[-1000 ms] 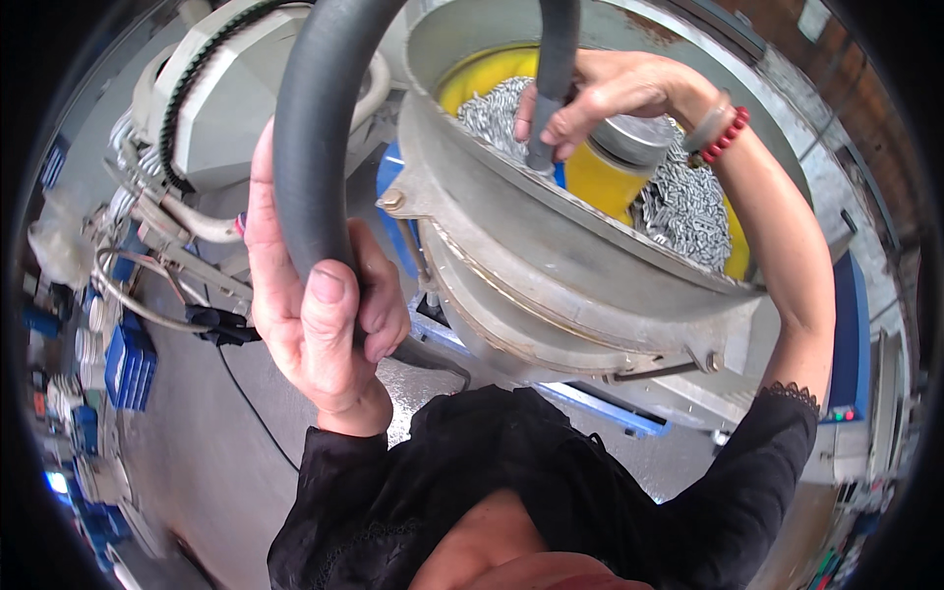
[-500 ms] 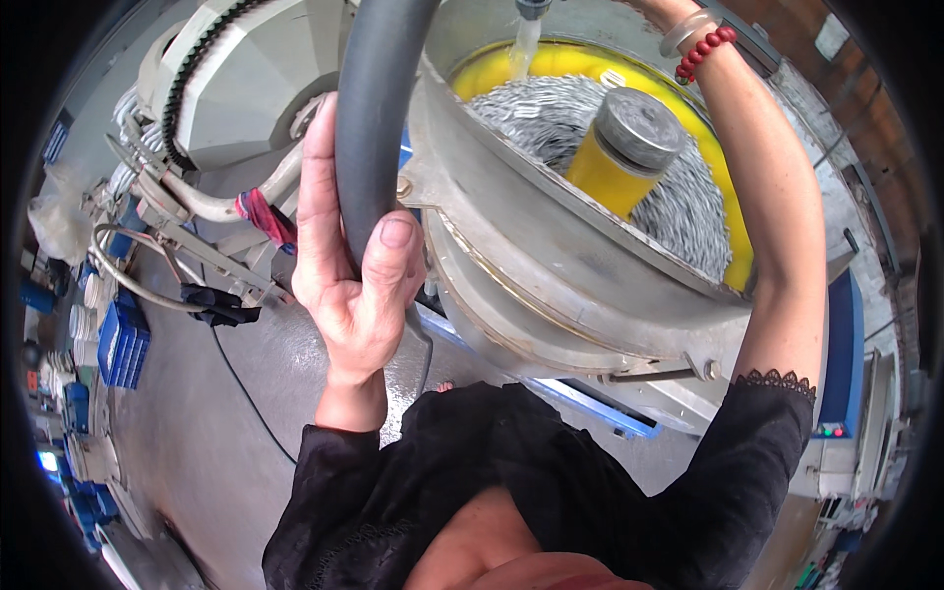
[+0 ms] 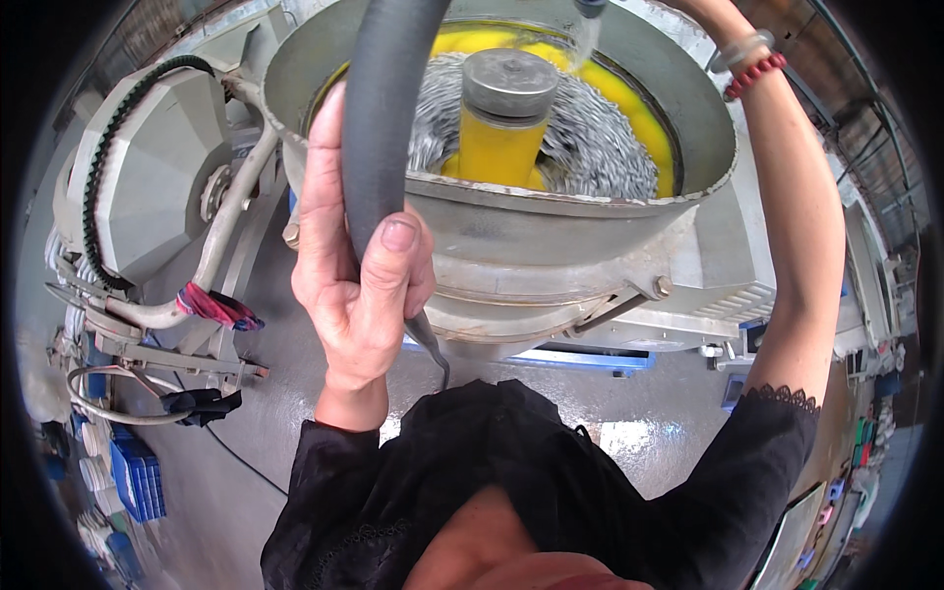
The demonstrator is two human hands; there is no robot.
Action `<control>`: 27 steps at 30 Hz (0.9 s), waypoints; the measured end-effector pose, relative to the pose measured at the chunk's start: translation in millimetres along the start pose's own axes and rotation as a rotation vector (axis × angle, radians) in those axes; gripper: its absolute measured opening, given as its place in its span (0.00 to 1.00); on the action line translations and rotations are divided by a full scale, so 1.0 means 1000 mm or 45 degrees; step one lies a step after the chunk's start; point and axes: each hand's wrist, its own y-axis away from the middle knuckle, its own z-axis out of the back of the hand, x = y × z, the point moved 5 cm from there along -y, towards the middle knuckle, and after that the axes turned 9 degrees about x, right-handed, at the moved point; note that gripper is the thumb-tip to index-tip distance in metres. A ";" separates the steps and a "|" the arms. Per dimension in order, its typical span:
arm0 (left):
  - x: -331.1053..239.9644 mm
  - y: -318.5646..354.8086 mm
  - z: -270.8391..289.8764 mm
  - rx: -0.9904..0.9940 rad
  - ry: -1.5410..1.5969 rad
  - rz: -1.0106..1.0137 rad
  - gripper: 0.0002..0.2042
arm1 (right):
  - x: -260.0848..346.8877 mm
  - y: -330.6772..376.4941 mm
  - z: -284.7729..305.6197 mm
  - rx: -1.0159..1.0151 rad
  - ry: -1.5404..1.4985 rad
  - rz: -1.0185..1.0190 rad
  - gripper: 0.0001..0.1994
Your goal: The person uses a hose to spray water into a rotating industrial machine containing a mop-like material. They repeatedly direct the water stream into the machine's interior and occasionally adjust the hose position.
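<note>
My left hand [image 3: 359, 280] is wrapped around a thick dark grey hose [image 3: 379, 118], thumb in front and fingers along its far side. The hose arches out past the top edge. A round metal tub [image 3: 570, 231] with a yellow lining stands ahead of me. Many small silvery pieces [image 3: 610, 138], blurred, ring its yellow centre post [image 3: 500, 147], which has a grey metal cap. Over the tub, a dark nozzle [image 3: 590, 8] pours water. My right hand [image 3: 700, 12] reaches over the tub's far right; its fingers lie beyond the top edge.
Left of the tub is a pale faceted drum [image 3: 147, 177] with a black chain around it. A bent pipe [image 3: 221, 216] has a red cloth [image 3: 221, 305] tied on. Blue crates [image 3: 136, 477] stand at the far left. A dark cable [image 3: 246, 462] runs across the wet floor.
The view has turned, so the tub sits further left and more level. The water stream has shifted from left of the post to its right. My left hand keeps its hold on the hose.
</note>
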 end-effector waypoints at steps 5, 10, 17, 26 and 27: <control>0.002 -0.002 -0.016 0.006 0.253 -0.001 0.33 | -0.017 0.049 0.016 0.328 0.019 -0.135 0.15; -0.004 0.003 -0.006 0.082 0.166 0.005 0.33 | 0.018 0.072 -0.012 0.875 -0.127 -0.140 0.17; -0.035 0.025 0.037 -0.120 0.229 -0.076 0.29 | 0.083 0.045 -0.105 1.210 -0.943 0.086 0.22; -0.059 0.053 0.063 -0.759 -0.281 -0.043 0.25 | 0.166 -0.049 -0.147 1.049 -0.978 0.654 0.20; -0.055 0.056 0.065 -0.783 -0.275 -0.011 0.29 | 0.170 -0.059 -0.144 1.048 -0.977 0.713 0.19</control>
